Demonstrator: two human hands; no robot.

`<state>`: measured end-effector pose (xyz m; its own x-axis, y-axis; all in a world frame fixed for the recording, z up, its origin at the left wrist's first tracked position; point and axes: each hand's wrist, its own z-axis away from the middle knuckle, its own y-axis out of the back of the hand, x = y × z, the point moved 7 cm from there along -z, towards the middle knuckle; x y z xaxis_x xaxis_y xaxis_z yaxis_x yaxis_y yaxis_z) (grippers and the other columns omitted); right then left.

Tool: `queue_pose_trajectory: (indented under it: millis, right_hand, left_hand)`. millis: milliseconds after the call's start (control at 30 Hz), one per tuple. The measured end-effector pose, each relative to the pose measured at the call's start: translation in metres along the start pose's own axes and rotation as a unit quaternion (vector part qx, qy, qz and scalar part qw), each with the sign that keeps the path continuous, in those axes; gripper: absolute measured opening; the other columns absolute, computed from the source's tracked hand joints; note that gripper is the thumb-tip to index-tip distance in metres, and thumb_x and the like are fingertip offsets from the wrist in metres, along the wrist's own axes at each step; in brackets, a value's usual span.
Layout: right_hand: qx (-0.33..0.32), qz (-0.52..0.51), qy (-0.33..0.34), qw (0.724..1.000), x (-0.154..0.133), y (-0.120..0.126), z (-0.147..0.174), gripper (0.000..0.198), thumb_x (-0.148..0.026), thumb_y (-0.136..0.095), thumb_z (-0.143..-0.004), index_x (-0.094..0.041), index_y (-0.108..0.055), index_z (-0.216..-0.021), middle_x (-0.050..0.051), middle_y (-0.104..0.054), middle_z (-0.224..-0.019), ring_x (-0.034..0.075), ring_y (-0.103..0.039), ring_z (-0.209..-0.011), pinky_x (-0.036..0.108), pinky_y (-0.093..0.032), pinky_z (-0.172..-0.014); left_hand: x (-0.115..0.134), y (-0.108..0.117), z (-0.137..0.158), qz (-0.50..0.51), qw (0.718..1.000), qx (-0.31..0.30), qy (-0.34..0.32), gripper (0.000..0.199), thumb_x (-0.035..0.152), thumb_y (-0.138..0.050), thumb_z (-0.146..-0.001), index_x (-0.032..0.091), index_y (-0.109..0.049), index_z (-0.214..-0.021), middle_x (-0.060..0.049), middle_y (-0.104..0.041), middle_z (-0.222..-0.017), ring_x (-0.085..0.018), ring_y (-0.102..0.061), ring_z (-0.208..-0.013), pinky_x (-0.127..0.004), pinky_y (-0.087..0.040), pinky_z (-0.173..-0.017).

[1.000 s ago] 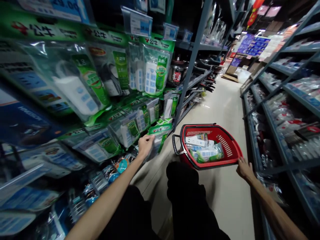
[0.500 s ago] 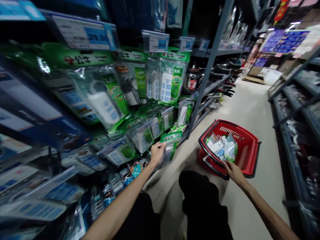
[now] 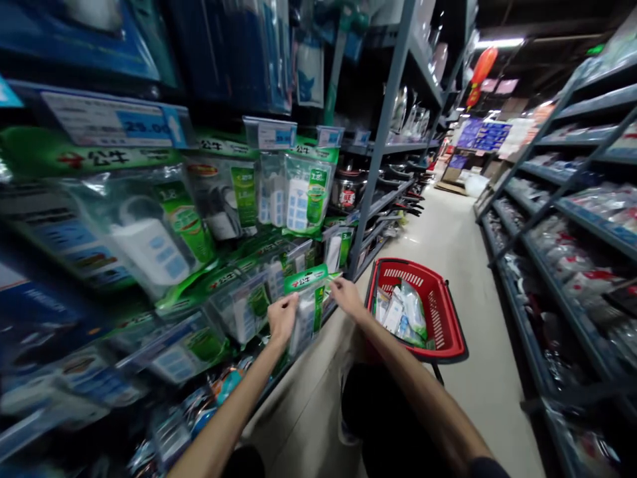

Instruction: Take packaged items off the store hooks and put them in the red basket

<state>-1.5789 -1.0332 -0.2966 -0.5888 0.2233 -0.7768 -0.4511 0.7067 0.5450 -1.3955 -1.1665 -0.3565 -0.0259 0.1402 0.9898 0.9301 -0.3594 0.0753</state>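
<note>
In the head view my left hand [image 3: 283, 318] is closed on the left edge of a packaged power strip [image 3: 305, 307], a clear pouch with a green top. My right hand [image 3: 347, 299] reaches across to the pouch's upper right corner, its fingers pinched at the green edge. The pouch is upright, in front of the lower row of hanging packs. To the right of my hands a red shopping basket [image 3: 450, 318] stands on the floor, with several clear packages [image 3: 405, 309] in it.
Similar green-topped power strip packs [image 3: 306, 192] hang on the shelf at left, below price tags [image 3: 269, 135]. A grey shelf post [image 3: 381, 146] rises just beyond my hands. Shelves of bagged goods [image 3: 572, 245] line the right side. The aisle floor [image 3: 448, 226] runs between.
My right hand has left the basket's rim and moved left to the power strip pouch. My left hand keeps its hold on the pouch. The view has shifted to the right and up.
</note>
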Motion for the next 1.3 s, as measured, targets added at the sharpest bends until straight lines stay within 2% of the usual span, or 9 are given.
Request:
queue_pose_trajectory:
  millis: [167, 300, 467, 567, 700, 833, 1100, 1200, 1300]
  right_hand:
    - [0.047, -0.063, 0.033, 0.996, -0.029, -0.07, -0.024, 0.016, -0.03, -0.057, -0.095, -0.018, -0.068, -0.094, 0.004, -0.072, -0.09, 0.018, -0.069, -0.082, 0.028, -0.054, -0.08]
    - [0.077, -0.108, 0.042, 0.99, -0.033, -0.093, -0.03, 0.018, -0.034, -0.058, -0.096, -0.018, -0.065, -0.1, 0.007, -0.068, -0.103, 0.019, -0.065, -0.086, 0.032, -0.052, -0.086]
    - [0.089, -0.131, 0.099, 0.982, -0.038, -0.095, -0.05, 0.027, -0.039, -0.059, -0.095, -0.018, -0.067, -0.109, 0.009, -0.064, -0.112, 0.017, -0.063, -0.079, 0.029, -0.054, -0.073]
    - [0.105, -0.146, 0.087, 0.98, -0.037, -0.097, -0.056, 0.03, -0.039, -0.056, -0.096, -0.016, -0.067, -0.112, 0.011, -0.062, -0.114, 0.017, -0.064, -0.08, 0.029, -0.055, -0.072]
    - [0.141, -0.135, 0.073, 0.978, -0.043, -0.108, -0.051, 0.033, -0.038, -0.054, -0.097, -0.014, -0.066, -0.117, 0.014, -0.058, -0.122, 0.022, -0.062, -0.101, 0.036, -0.053, -0.091]
    - [0.2, -0.116, 0.076, 0.97, -0.052, -0.106, -0.037, 0.036, -0.037, -0.043, -0.102, -0.017, -0.062, -0.124, 0.015, -0.054, -0.132, 0.026, -0.048, -0.128, 0.046, -0.037, -0.114]
    - [0.247, -0.078, 0.105, 0.96, -0.059, -0.089, -0.025, 0.04, -0.033, -0.029, -0.107, -0.02, -0.062, -0.125, 0.013, -0.056, -0.133, 0.023, -0.05, -0.13, 0.044, -0.04, -0.112]
    - [0.26, -0.097, 0.106, 0.955, -0.055, -0.086, -0.023, 0.04, -0.032, -0.03, -0.106, -0.019, -0.063, -0.125, 0.013, -0.059, -0.132, 0.022, -0.051, -0.129, 0.045, -0.038, -0.113]
    - [0.234, -0.116, 0.118, 0.958, -0.054, -0.09, -0.023, 0.041, -0.033, -0.032, -0.106, -0.019, -0.061, -0.13, 0.013, -0.058, -0.138, 0.023, -0.048, -0.132, 0.047, -0.035, -0.116]
  left_hand:
    - [0.007, -0.006, -0.02, -0.019, 0.998, 0.01, -0.057, 0.038, 0.048, -0.066, -0.082, 0.014, -0.081, -0.085, -0.008, -0.076, -0.087, -0.025, -0.068, -0.086, -0.034, -0.049, -0.082]
    - [0.008, 0.005, -0.04, -0.011, 0.998, 0.014, -0.065, 0.037, 0.046, -0.064, -0.085, 0.014, -0.081, -0.086, -0.009, -0.077, -0.086, -0.024, -0.067, -0.086, -0.032, -0.05, -0.081]
    - [0.01, 0.015, -0.053, -0.022, 0.996, 0.044, -0.071, 0.033, 0.043, -0.065, -0.086, 0.015, -0.081, -0.089, -0.01, -0.077, -0.095, -0.023, -0.068, -0.089, -0.032, -0.05, -0.086]
    - [0.012, 0.017, -0.056, -0.021, 0.996, 0.053, -0.074, 0.032, 0.043, -0.066, -0.086, 0.015, -0.081, -0.092, -0.011, -0.078, -0.097, -0.025, -0.07, -0.092, -0.034, -0.051, -0.088]
    - [0.021, 0.011, -0.056, -0.019, 0.996, 0.028, -0.087, 0.031, 0.04, -0.065, -0.086, 0.014, -0.082, -0.089, -0.011, -0.078, -0.095, -0.025, -0.069, -0.092, -0.034, -0.051, -0.088]
    - [0.029, -0.002, -0.051, -0.01, 0.996, -0.014, -0.083, 0.03, 0.034, -0.063, -0.088, 0.012, -0.082, -0.091, -0.01, -0.078, -0.086, -0.025, -0.068, -0.088, -0.034, -0.051, -0.085]
    - [0.048, -0.012, -0.036, -0.042, 0.982, -0.017, -0.183, 0.03, 0.033, -0.058, -0.094, 0.017, -0.083, -0.095, -0.011, -0.075, -0.091, -0.024, -0.066, -0.091, -0.032, -0.05, -0.082]
    - [0.048, -0.016, -0.035, -0.058, 0.979, -0.045, -0.191, 0.03, 0.034, -0.057, -0.095, 0.018, -0.083, -0.094, -0.01, -0.074, -0.091, -0.024, -0.065, -0.086, -0.033, -0.049, -0.08]
    - [0.049, -0.013, -0.034, -0.062, 0.981, -0.026, -0.183, 0.03, 0.033, -0.057, -0.095, 0.018, -0.083, -0.096, -0.01, -0.074, -0.094, -0.023, -0.064, -0.087, -0.033, -0.048, -0.08]
